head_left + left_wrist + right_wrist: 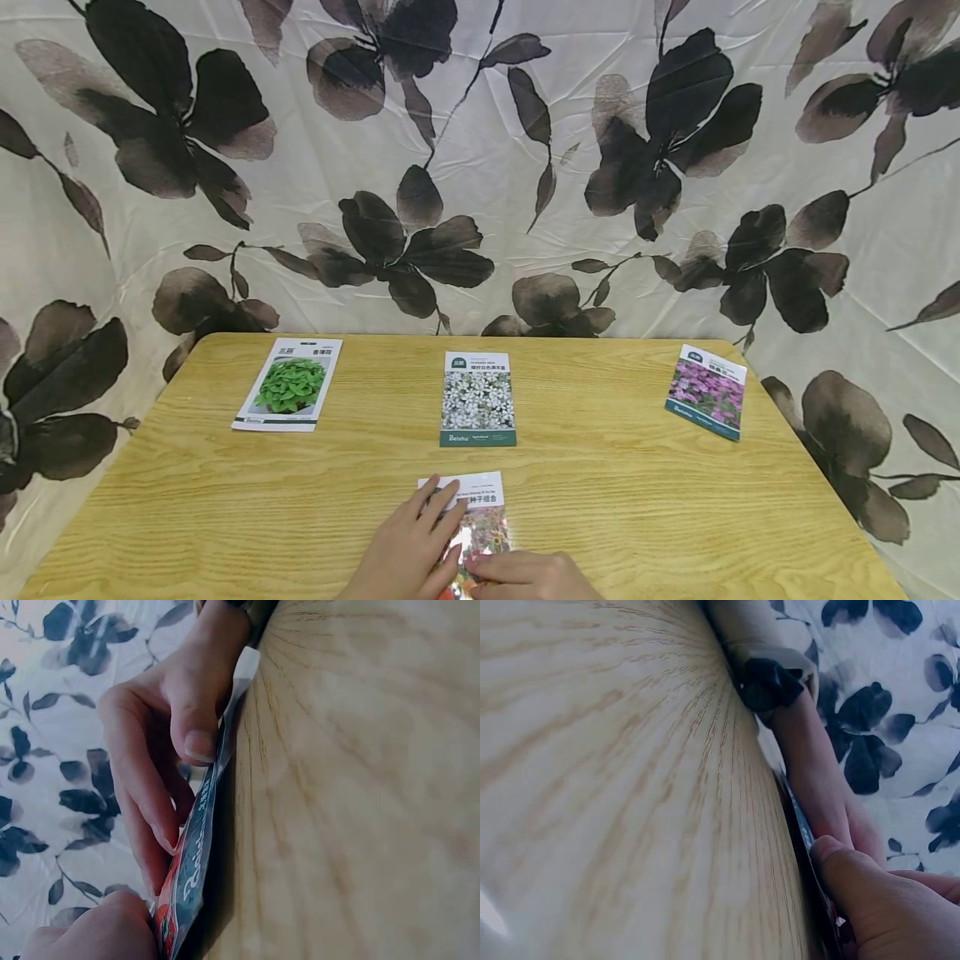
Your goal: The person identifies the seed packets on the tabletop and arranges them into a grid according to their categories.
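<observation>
A seed packet with a colourful mixed-flower picture (487,523) lies at the front middle of the wooden table, its white header towards the back. My left hand (408,537) rests on its left side, fingers spread and fairly straight across the face. From the right, my right hand (536,575) has bent fingers on the packet's lower face and seems to pinch it; its lower part is cut off by the frame edge. In the left wrist view, the packet's edge (196,847) sits slightly above the table. In the right wrist view, my right thumb (836,859) touches the packet.
Along the back of the wooden table (585,475) lie a green-leaf packet (288,385) at left, a white-flower packet (477,400) in the middle and a purple-flower packet (707,392) at right. Behind hangs a floral cloth (525,208).
</observation>
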Demonstrator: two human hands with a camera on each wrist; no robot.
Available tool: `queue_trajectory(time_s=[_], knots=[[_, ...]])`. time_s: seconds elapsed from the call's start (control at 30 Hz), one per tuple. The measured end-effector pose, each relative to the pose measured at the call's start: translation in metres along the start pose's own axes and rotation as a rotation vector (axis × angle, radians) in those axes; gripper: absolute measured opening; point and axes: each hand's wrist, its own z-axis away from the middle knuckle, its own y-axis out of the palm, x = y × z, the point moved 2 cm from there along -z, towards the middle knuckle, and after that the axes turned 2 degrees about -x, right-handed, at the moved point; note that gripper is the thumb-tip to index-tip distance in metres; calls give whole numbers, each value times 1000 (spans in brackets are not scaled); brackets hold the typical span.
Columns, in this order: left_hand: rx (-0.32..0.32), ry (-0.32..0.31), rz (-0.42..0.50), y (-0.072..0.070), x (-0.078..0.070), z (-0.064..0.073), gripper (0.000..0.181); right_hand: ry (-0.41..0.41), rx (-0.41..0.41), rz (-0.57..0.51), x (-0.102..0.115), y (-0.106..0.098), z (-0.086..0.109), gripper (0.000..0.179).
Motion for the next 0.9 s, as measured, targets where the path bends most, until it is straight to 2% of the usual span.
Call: queue_trajectory(time_s=[0.17, 0.33, 0.6, 0.9], knots=[[5, -3, 5, 2, -2, -2, 42, 15, -10, -13, 0, -1, 3, 26], [-17, 8, 19, 6, -5, -5, 42, 5, -36, 0, -1, -2, 6, 24], [-47, 24, 34, 8, -11, -11, 41, 37, -55, -12, 0, -6, 9, 22], [-57, 35, 8, 12, -16, -16, 42, 20, -62, -7, -2, -14, 12, 22]])
